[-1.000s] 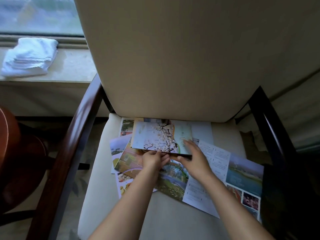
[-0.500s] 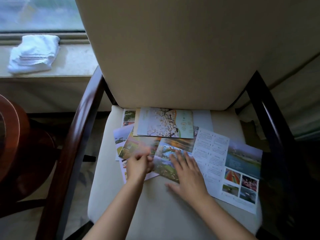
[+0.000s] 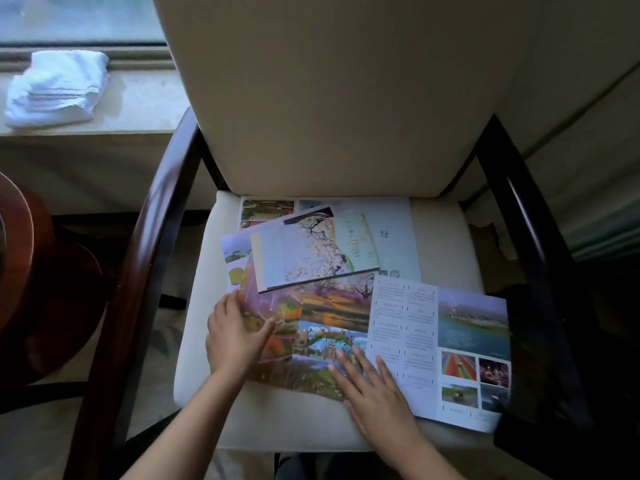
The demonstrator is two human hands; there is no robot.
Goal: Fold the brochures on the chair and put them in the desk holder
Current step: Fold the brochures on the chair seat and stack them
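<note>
Several brochures lie spread on the cream chair seat (image 3: 201, 348). A long unfolded brochure (image 3: 408, 334) with landscape photos and white text panels stretches across the front. My left hand (image 3: 235, 334) pinches its left panel, which lifts and curls over to the right. My right hand (image 3: 374, 393) rests flat with fingers apart on its middle panel. A folded blossom-print brochure (image 3: 311, 254) lies on top further back, over other sheets (image 3: 391, 233). No desk holder is in view.
The chair has a tall cream backrest (image 3: 329, 98) and dark wooden armrests, a left one (image 3: 145, 258) and a right one (image 3: 530, 220). A folded white towel (image 3: 55, 88) sits on the windowsill at upper left. A round wooden table (image 3: 14, 258) stands at the left.
Both hands left the blossom-print brochure and came down to the long unfolded brochure. My left hand took hold of its left panel and lifts it; my right hand pressed flat.
</note>
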